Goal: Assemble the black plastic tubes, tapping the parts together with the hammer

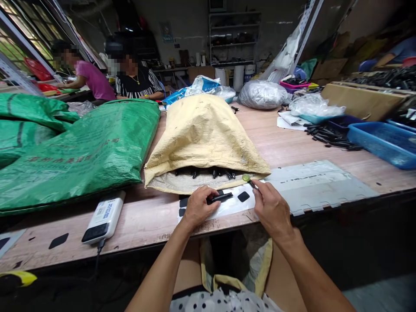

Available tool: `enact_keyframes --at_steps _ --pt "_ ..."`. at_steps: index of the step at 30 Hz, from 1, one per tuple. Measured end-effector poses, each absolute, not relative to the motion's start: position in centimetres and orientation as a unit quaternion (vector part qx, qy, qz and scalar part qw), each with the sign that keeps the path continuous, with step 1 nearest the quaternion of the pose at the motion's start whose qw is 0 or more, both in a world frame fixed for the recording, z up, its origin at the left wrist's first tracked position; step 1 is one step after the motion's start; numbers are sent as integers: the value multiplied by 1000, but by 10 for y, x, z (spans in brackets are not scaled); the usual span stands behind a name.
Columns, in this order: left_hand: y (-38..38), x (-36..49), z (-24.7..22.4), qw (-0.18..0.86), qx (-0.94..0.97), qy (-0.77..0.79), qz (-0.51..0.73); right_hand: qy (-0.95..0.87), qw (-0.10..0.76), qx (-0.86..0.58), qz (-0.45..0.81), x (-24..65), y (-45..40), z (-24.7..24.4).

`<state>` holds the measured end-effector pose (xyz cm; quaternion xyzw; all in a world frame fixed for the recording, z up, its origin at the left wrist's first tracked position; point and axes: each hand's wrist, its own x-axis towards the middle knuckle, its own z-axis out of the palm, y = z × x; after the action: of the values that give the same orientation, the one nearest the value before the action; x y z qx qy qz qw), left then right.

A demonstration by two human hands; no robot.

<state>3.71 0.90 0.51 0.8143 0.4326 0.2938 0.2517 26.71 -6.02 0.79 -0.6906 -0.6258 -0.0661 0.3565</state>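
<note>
My left hand [199,204] is closed around a slim black pen-like piece [221,197], its tip pointing right. Pinched in my right hand [272,207] is a small dark-handled tool with a round yellow-green head [246,177], held near the sack's mouth. Below both hands lies a white sheet [227,209] bearing dark rounded patches [243,196]. Just beyond them, a pale yellow woven sack [204,134] lies with its mouth open towards me. Several black pointed pieces [215,173] show inside the opening; the sack's depth is hidden.
A bulging green sack [87,151] fills the left side, with a white power bank [104,219] and cable before it. Grey board [321,184], blue tray [383,143] and loose black pieces [334,136] are right. Another yellow sack [264,268] gapes between my legs. Two people sit beyond.
</note>
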Motion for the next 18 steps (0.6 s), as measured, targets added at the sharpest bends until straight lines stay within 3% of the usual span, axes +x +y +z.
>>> enact_keyframes --at_steps 3,7,18 --pt "9 37 5 266 809 433 296 -650 426 -629 35 252 -69 18" --pt "11 37 4 283 801 437 297 -671 431 -594 106 233 -76 21" --pt "11 36 2 282 799 435 304 -711 360 -599 79 212 -81 16"
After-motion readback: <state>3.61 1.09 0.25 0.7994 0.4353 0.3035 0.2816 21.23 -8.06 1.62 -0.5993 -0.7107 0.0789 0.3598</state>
